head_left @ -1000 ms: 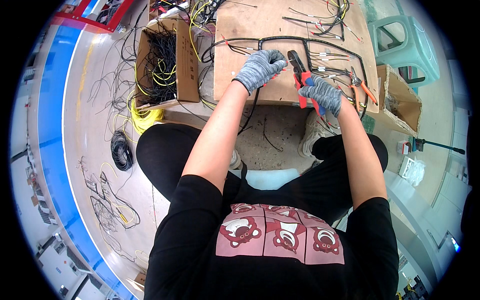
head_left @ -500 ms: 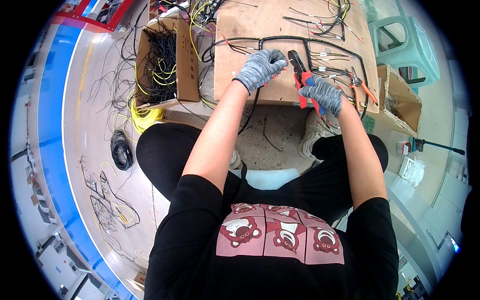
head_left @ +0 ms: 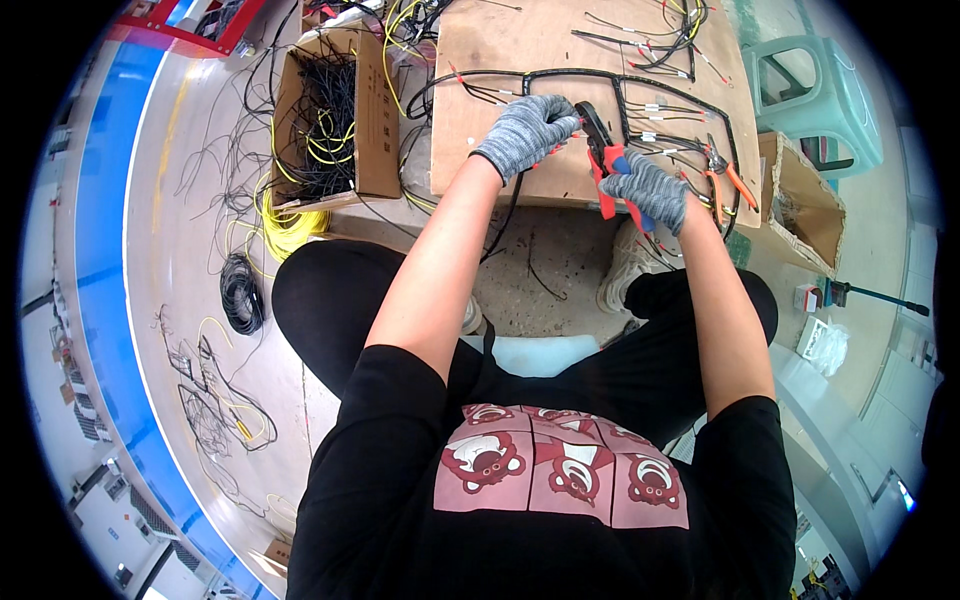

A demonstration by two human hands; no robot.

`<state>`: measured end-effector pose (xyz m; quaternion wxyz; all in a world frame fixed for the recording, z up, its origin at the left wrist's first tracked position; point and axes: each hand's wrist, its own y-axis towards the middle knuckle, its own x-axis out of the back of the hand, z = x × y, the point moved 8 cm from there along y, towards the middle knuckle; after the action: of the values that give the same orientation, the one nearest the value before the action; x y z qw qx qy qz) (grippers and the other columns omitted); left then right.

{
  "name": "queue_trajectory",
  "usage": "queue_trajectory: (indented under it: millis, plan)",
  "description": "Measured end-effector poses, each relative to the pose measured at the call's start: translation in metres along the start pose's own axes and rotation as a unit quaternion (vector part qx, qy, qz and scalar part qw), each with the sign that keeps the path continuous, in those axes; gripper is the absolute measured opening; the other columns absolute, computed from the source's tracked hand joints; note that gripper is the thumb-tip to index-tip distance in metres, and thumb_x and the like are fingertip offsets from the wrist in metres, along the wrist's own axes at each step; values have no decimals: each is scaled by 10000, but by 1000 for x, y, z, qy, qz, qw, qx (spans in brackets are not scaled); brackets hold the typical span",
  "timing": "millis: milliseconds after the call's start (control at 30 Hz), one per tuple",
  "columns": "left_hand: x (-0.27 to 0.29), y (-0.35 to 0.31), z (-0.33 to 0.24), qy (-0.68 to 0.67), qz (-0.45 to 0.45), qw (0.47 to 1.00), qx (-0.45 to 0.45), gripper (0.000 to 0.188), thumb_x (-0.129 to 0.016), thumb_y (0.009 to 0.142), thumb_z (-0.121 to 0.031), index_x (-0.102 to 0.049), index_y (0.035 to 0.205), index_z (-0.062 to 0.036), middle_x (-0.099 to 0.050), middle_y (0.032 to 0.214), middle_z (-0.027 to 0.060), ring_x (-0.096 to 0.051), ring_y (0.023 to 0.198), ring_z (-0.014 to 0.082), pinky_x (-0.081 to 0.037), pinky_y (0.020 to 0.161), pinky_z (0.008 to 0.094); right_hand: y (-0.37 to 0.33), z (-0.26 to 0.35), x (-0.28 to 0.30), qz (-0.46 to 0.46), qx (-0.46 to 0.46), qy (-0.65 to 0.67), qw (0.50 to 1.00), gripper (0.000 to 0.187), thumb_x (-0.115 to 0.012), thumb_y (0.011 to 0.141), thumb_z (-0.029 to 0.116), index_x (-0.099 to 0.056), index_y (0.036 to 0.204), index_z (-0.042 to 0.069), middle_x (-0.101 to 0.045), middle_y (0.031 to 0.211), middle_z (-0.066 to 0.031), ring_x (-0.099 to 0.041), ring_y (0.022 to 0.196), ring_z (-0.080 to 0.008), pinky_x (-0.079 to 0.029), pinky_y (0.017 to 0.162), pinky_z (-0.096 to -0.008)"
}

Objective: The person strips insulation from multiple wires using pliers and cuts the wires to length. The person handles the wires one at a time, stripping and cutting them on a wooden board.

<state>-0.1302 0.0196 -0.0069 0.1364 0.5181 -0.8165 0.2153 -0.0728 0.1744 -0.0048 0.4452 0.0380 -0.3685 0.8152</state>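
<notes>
My left hand point(head_left: 533, 128), in a grey knit glove, is closed in a pinch at the near edge of the wooden board, on thin wire whose tip is too small to make out. Red wire ends poke out beneath it, and a black cable point(head_left: 508, 218) hangs below it over the edge. Close to its fingertips are the dark jaws of the crimping pliers point(head_left: 594, 125). My right hand point(head_left: 648, 190), gloved alike, grips their red and blue handles. Behind both hands lies a black wiring harness point(head_left: 572, 73), its branches ending in red-tipped wires with white labels.
Orange-handled cutters point(head_left: 728, 172) rest at the right of the board point(head_left: 470, 40). To the left stands a carton point(head_left: 377, 120) full of black wires, near a yellow cable coil point(head_left: 290, 232) and a black coil point(head_left: 240, 293). A green stool point(head_left: 838, 95) and another carton point(head_left: 810, 215) stand right.
The view has shifted very slightly. Both hands and the pliers keep nearly the same place over the board, with my left fingertips still beside the jaws.
</notes>
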Motion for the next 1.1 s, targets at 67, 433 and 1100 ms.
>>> queue_trajectory:
  millis: [67, 433, 1100]
  plan:
    - [0, 0, -1, -12, 0, 1000, 5, 285, -570, 830, -313, -631, 864, -36, -621, 661, 76, -576, 577, 179, -483, 592, 316, -5, 5, 0, 9, -31, -3, 999, 453, -629, 762, 311, -484, 1057, -1, -573, 864, -116, -548, 742, -213, -476, 686, -346]
    - [0, 3, 4, -25, -40, 998, -31, 264, -576, 826, -298, -629, 843, -39, -621, 648, 73, -566, 546, 181, -475, 559, 319, 20, -4, -1, -124, 20, -170, 977, 470, -583, 713, 265, -479, 1088, 0, -598, 865, -233, -600, 779, -341, -473, 702, -392]
    - [82, -60, 71, -293, -530, 794, -47, 209, -609, 835, -70, -507, 1013, -35, -521, 882, 15, -455, 722, 77, -410, 661, 218, 9, -10, 27, -117, 73, 223, 965, 507, -709, 726, 243, -485, 1113, 6, -552, 945, -51, -505, 846, -143, -440, 737, -279]
